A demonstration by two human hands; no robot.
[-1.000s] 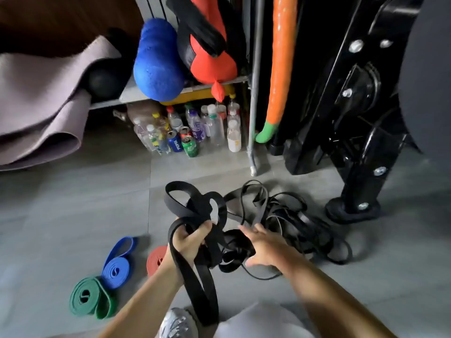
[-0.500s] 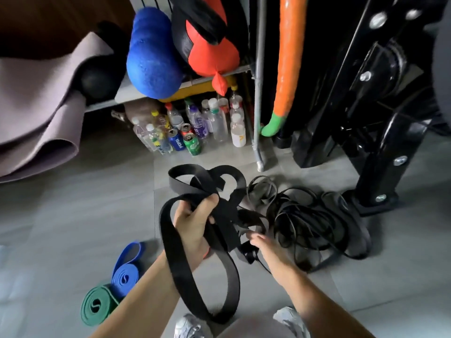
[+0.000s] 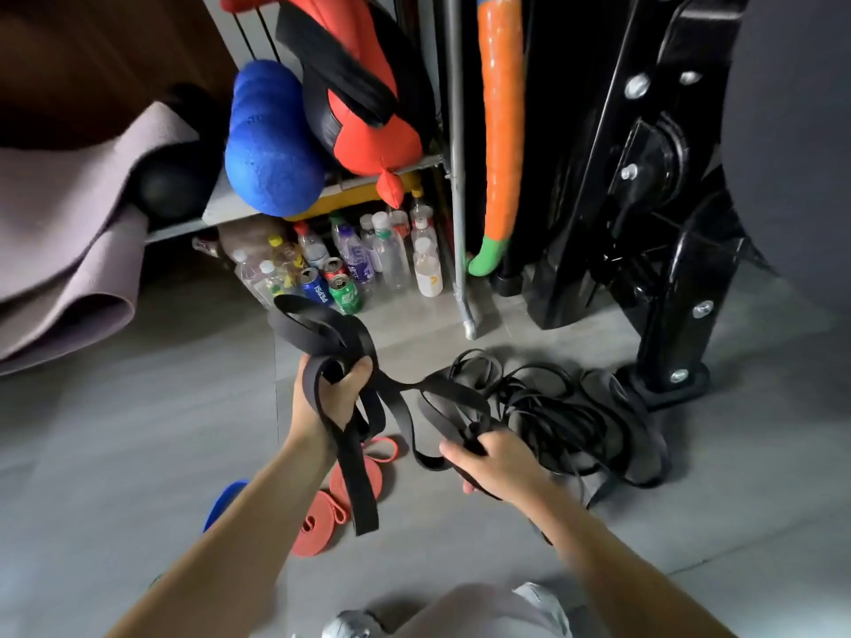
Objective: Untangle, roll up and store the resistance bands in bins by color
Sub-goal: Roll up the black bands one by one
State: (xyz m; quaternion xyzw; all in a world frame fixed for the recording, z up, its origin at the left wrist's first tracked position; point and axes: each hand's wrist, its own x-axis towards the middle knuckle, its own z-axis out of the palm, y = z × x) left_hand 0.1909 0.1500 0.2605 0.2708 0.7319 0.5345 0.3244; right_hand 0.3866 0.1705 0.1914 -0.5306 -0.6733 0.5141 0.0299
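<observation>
My left hand (image 3: 330, 398) grips a wide black resistance band (image 3: 322, 329), lifted above the floor; loops stand above the fist and a long loop hangs below it. The band runs right into a tangled pile of black bands (image 3: 552, 416) on the grey floor. My right hand (image 3: 495, 462) grips black strands at the pile's near left edge. A red band (image 3: 322, 518) lies on the floor under my left forearm. Only an edge of a blue band (image 3: 223, 501) shows beside that forearm.
A shelf rack (image 3: 221, 209) at the back holds a blue foam roller (image 3: 271, 140) and a red bag, with bottles and cans (image 3: 340, 269) beneath. A rolled mat (image 3: 69, 232) lies left. A black machine base (image 3: 663, 375) stands right. My knee and shoe are at the bottom.
My left hand has pulled the wide black band up and left, away from the pile. My right hand moved right and closed on the pile's strands. The view shifted; the green roll left the frame.
</observation>
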